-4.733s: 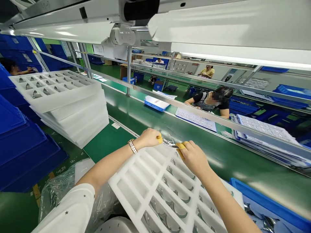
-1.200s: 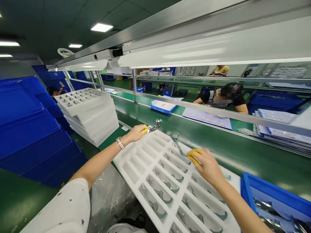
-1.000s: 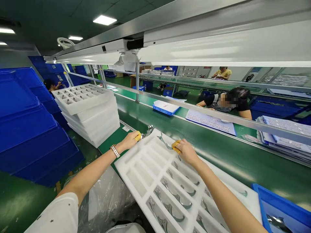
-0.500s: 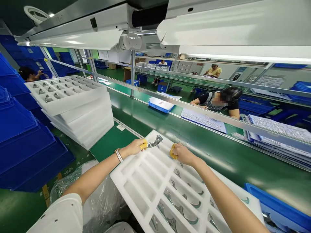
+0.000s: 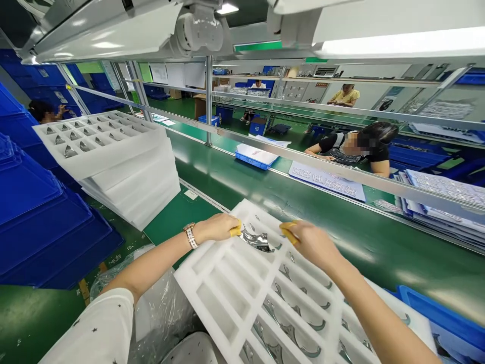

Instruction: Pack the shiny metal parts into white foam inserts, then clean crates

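My left hand (image 5: 222, 227), with yellow finger covers, pinches one end of a shiny curved chrome part (image 5: 259, 241). This part lies low over a slot near the far corner of the white foam tray (image 5: 217, 323). Small metal tips show in the slot beyond it. My right hand (image 5: 308, 240), also in yellow finger covers, hovers over the tray's far edge. Its fingers reach out to the left, and no part shows in them. Similar chrome parts (image 5: 290, 331) sit in many slots, while several slots on the near left are bare.
A stack of white foam trays (image 5: 140, 177) stands at left beside blue bins (image 5: 34, 212). Across the green bench (image 5: 326, 217), a person in a black top (image 5: 379, 151) leans over a sheet of parts (image 5: 326, 179). A blue bin (image 5: 435, 308) sits at right. A metal rail (image 5: 257, 139) crosses ahead.
The chrome part in my left hand has come down and tilted toward the slot. My right hand's fingers have stretched out. Metal tips now show in the far slot. The view has shifted.
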